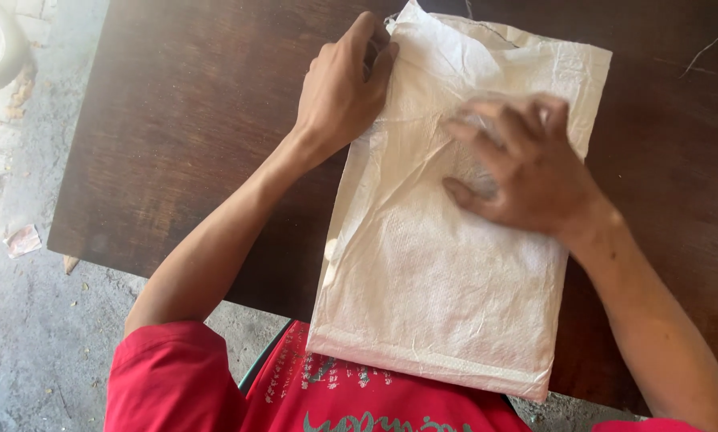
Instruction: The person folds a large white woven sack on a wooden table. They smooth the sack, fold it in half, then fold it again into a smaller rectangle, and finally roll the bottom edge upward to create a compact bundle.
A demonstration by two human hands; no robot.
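A dark wooden table fills most of the view, standing on a grey concrete floor with a few scraps near the table's left edge. On it lies a white woven sack, flat and folded, running from the far edge of the table to the near edge, where its bottom hem hangs a little over the person's red shirt.

The left hand rests on the sack's upper left corner, fingers curled loosely over the folded edge; whether they pinch the fabric or only press it I cannot tell. The right hand lies spread and open on the upper middle of the sack, palm down, holding nothing, fingers pointing left and blurred.

The sack is slick and lies partly off the near edge, so a hard sweep by the right hand could likely slide it toward the lap or rumple the fold if the left hand's hold is light.
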